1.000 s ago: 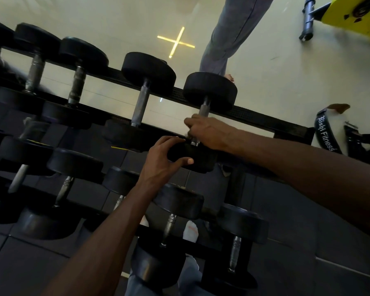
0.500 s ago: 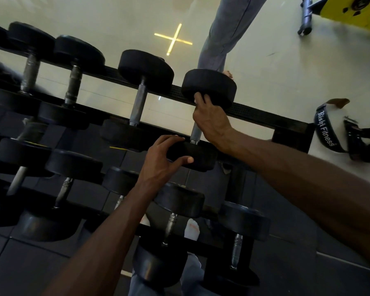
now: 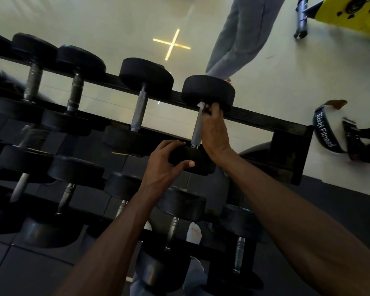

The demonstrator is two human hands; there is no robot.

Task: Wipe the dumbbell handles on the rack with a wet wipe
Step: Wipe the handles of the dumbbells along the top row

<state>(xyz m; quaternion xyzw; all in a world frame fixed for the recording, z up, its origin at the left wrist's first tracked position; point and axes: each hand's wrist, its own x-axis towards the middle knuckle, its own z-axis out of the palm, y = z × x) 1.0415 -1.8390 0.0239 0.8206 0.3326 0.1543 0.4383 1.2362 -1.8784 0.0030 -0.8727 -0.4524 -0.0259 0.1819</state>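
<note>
Head view: wiping is under way on the rightmost dumbbell [image 3: 201,124] of the top tier of the rack [image 3: 286,129]. The right hand [image 3: 214,129] lies along the steel handle [image 3: 197,127], its fingers curled over the far end where the handle meets the far weight head [image 3: 208,91]; a white corner of the wet wipe [image 3: 200,105] protrudes beside the fingertips, so the hand is closed on the wipe and presses it against the handle. The left hand [image 3: 166,165] grips the near weight head [image 3: 190,160] of the same dumbbell, fingers over the top and thumb on the front face, apparently to steady it. Judged progress: this handle is partly treated, with the wipe at its far end and the length below it bare; nothing visible shows whether the neighbouring handles are done. Handles that may be outstanding include those of the other top-tier dumbbells [image 3: 140,107] to the left and of the lower-tier dumbbells [image 3: 173,229] beneath the forearms. The handle being wiped is dull grey metal, straight, seated between two black round heads that rest on the rack rails; whether it is wet cannot be told. Beyond the rack stand another person's legs [image 3: 239,35], with a fitness belt [image 3: 325,133] on the pale floor to the right.
</note>
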